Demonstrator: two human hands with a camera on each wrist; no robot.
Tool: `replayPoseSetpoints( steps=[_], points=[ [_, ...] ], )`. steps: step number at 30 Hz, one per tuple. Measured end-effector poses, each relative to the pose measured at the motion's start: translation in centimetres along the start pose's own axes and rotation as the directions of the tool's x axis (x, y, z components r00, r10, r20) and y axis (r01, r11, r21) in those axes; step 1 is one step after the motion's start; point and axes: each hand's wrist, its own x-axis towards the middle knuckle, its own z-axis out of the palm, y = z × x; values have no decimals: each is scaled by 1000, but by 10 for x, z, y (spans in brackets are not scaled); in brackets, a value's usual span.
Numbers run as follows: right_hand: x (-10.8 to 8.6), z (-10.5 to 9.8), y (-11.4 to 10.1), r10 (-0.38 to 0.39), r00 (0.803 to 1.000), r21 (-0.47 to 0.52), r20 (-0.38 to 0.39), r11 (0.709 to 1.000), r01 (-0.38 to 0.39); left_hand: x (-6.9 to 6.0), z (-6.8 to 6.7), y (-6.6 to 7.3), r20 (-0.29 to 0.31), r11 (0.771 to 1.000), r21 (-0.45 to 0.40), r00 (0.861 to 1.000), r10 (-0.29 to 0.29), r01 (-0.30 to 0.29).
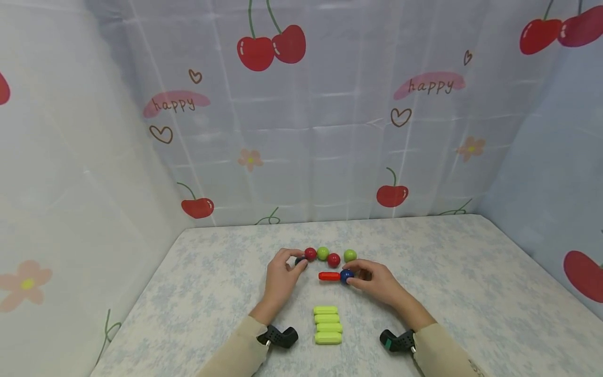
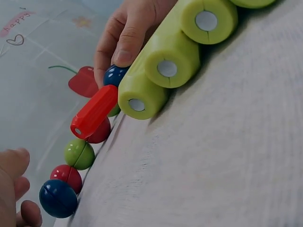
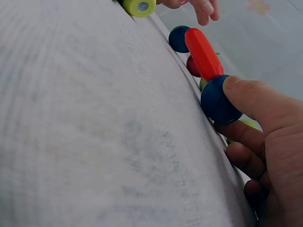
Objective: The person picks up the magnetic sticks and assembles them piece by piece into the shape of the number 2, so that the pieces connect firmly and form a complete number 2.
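My right hand [image 1: 375,283] pinches a dark blue ball [image 3: 220,100] between thumb and finger. A red magnetic rod [image 1: 329,276] is joined to that ball and points left, its other end bare. At the left, my left hand [image 1: 281,275] is beside a second dark blue ball [image 2: 58,198], thumb and index finger on either side of it. In the left wrist view a gap shows between those fingers and the ball. Next to this ball lie a red ball [image 1: 310,254], a green ball [image 1: 322,253] and another red ball [image 1: 333,260]. A second green ball [image 1: 350,255] lies behind my right hand.
Several yellow-green rods [image 1: 328,327] lie side by side on the table [image 1: 212,293], between my forearms. Each wrist wears a black camera mount [image 1: 282,336]. Behind the table hangs a cherry-printed curtain [image 1: 320,173], with side sheets at both edges.
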Motion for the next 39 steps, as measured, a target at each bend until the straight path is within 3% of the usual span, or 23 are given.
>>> replayPoseSetpoints(
  steps=[3, 10, 22, 33, 39],
  points=[
    [0, 1, -1, 2, 1000, -2, -4, 1000, -2, 0, -1, -2, -25, 998, 49, 999, -36, 38],
    [2, 2, 0, 9, 1000, -7, -8, 1000, -9, 0, 0, -8, 14, 985, 141, 995, -100, 97],
    [2, 2, 0, 9, 1000, -10, -21, 1000, -9, 1, 1, -9, 48, 974, 196, 991, -125, 114],
    [3, 2, 0, 20, 998, -28, -58, 999, -22, -2, 1, -6, 136, 975, 212, 986, -96, 66],
    [4, 2, 2, 8, 997, -42, -77, 999, -12, -3, 0, -5, 213, 979, 200, 974, -75, 32]
  ],
)
